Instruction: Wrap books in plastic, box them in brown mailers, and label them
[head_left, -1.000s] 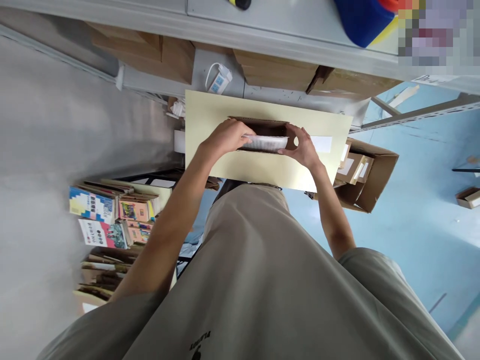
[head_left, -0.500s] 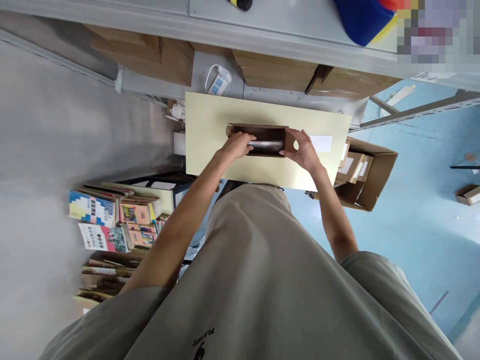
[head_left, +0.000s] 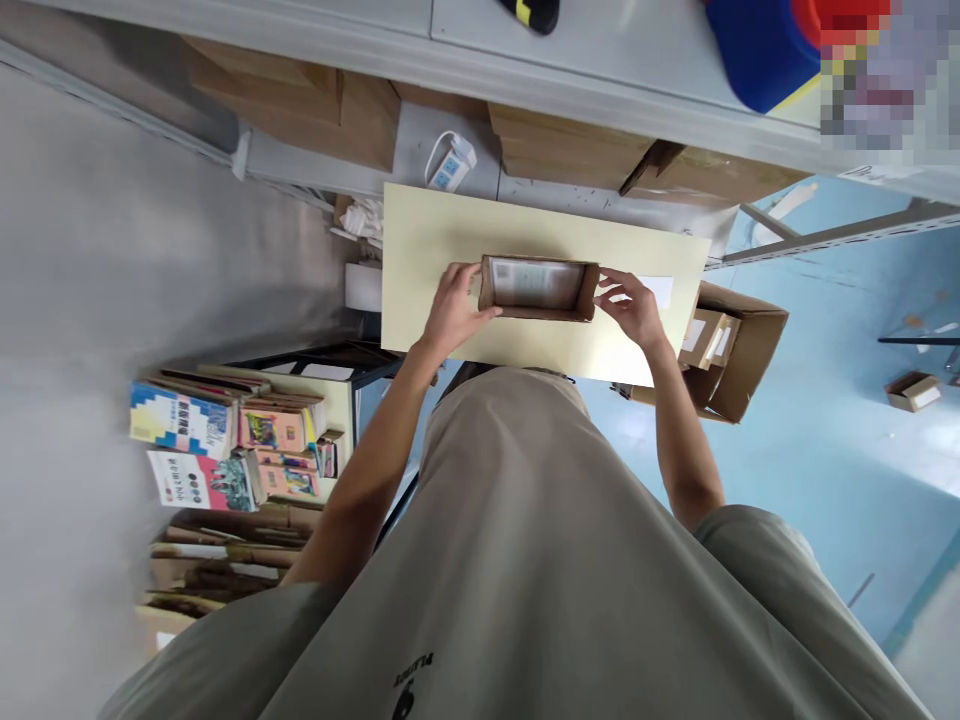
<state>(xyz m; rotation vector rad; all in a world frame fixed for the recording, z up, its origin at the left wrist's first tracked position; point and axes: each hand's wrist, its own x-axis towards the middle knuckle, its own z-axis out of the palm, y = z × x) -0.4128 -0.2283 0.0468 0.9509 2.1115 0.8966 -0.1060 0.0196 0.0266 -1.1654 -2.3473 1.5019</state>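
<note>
Both of the person's hands are at the small open box (head_left: 589,292). The left hand (head_left: 456,305) grasps the box's left end, thumb over its near rim and fingers around the end wall. The right hand (head_left: 628,305) has its partly bent fingertips at the box's right end; whether they press on it or only rest there cannot be told.

Inside the box, a flat wrapped packet (head_left: 534,284) lies below the rim, its face visible through the opening; its print is too blurred to read. Judging by this, getting the packet into the box looks done. What looks unfinished is the box itself: its top is uncovered, and no tape shows across it.

The pale yellow board (head_left: 420,240) lies under the box, with a white sheet (head_left: 660,290) just right of it. Farther right of the box is a larger carton (head_left: 754,350) holding smaller boxes. Beyond the box lies a white power strip (head_left: 450,172).
</note>
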